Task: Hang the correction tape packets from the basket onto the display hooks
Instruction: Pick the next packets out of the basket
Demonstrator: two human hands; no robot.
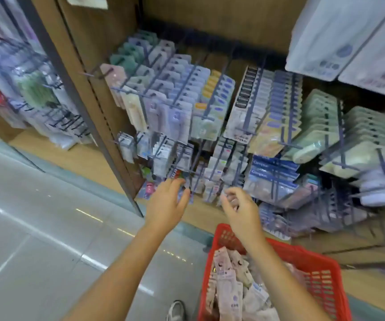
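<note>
A red basket [302, 254] at the bottom right holds several pale pink and white correction tape packets [231, 290]. Above it stand rows of dark display hooks [212, 172] loaded with hanging packets. My left hand [167, 202] reaches to the lowest hooks at the shelf's left end, and its thumb and fingers curl round a small bluish packet [185, 197] there. My right hand [241, 210] hovers over the basket's far rim, just in front of the low hooks. Its fingers are curled, and the blur hides whether they hold anything.
A brown upright post [99, 126] divides this bay from another bay of hanging goods on the left. Large white packs [339, 40] overhang at the top right. Grey tiled floor [36, 228] spreads to the left, and a shoe [175, 311] shows beside the basket.
</note>
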